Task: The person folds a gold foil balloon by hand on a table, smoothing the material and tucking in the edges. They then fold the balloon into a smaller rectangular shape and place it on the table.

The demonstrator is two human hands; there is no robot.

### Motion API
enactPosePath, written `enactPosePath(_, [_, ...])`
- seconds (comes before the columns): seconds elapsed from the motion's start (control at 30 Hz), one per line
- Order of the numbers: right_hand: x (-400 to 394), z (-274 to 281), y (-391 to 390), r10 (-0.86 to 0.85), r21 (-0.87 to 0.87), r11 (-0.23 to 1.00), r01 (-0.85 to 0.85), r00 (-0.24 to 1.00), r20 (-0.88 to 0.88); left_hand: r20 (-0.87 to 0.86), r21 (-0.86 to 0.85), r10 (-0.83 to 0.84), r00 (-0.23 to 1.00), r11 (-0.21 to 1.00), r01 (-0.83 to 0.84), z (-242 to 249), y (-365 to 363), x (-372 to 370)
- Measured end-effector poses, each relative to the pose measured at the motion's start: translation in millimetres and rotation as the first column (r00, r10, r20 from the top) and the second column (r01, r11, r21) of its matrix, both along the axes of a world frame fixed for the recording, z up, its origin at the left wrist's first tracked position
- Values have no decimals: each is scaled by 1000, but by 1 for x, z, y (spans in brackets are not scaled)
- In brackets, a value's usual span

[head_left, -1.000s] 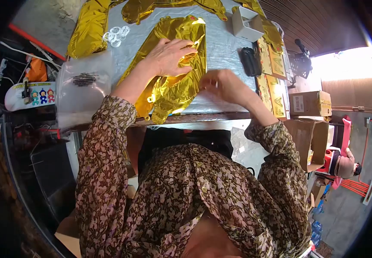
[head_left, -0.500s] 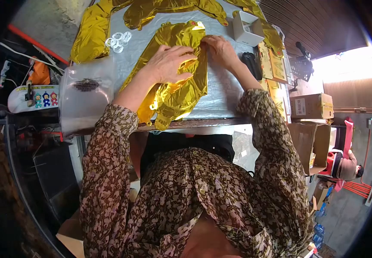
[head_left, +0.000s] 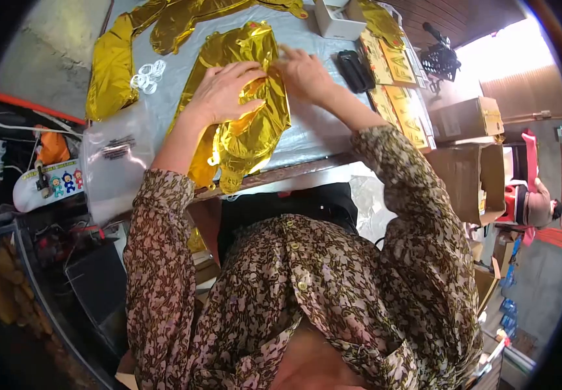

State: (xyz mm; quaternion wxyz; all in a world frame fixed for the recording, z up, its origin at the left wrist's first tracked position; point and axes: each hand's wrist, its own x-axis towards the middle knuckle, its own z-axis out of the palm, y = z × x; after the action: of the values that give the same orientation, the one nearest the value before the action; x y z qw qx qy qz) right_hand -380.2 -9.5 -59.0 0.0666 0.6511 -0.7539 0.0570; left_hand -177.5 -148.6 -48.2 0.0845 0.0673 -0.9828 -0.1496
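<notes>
A gold foil balloon [head_left: 258, 136], deflated and creased, lies along the near part of the table. My left hand [head_left: 226, 96] presses down on its middle, fingers spread and thumb apart. At the balloon's upper right edge is my right hand [head_left: 306, 77], its fingers curled in against the foil; it is slightly blurred and its thumb is hidden. Above the left hand, the balloon's far end shows a small red mark.
More gold foil balloons [head_left: 113, 68] lie along the table's far side. White rings [head_left: 147, 77] and a clear plastic bag [head_left: 115, 172] sit left. A white box [head_left: 339, 25], a black case [head_left: 355, 70] and printed packets [head_left: 398, 117] lie right. Cardboard boxes [head_left: 466, 175] stand beyond.
The view has turned and shifted, so the table appears further left and tilted. Both hands stay at about the same places on the balloon, the right one moving slightly at its edge.
</notes>
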Motion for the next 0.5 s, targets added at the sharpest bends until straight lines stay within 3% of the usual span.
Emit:
enactPosePath(0.13, [50,22,76,135,149,980,-132,991,-8,-64,-39,-22,998,999,19,-3,0,0])
enactPosePath(0.23, [80,30,134,131,105,982,-159,962,238,-33,-37,-19,999,999,17,2,4,0])
enactPosePath(0.27, [84,37,149,119,102,984,-146,965,233,-9,-50,-12,1000,999,12,4,5,0])
enactPosePath(0.33, [83,51,166,205,2,974,-228,878,432,6,-27,-7,1000,1000,8,-1,-1,-3])
enactPosePath(0.43, [70,79,190,162,-55,985,-163,779,606,18,0,-8,1000,1000,8,2,-2,-1])
enactPosePath(0.5, [55,91,211,-23,-74,994,81,811,585,18,17,-25,1000,1000,25,2,-3,-3])
